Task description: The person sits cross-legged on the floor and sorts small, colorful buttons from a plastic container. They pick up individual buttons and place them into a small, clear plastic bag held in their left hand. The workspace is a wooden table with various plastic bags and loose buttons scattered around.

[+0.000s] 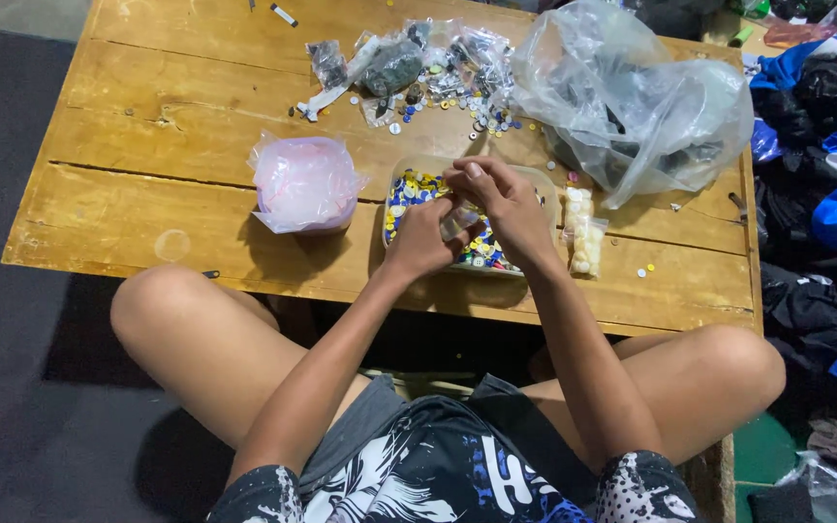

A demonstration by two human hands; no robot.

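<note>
Low wooden table (147, 116) sitting on a dark floor (12, 320).
Warm light is falling across its worn, cracked planks; dark and blue clothing (825, 174) is lying heaped along the right side, with grey concrete showing at the top left corner.

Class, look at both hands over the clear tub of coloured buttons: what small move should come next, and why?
Probably slip buttons into the small clear plastic bag pinched between the left hand and right hand, since both hover directly above the clear plastic tub of coloured buttons, and a filled small bag of pale buttons lies beside it.
</note>
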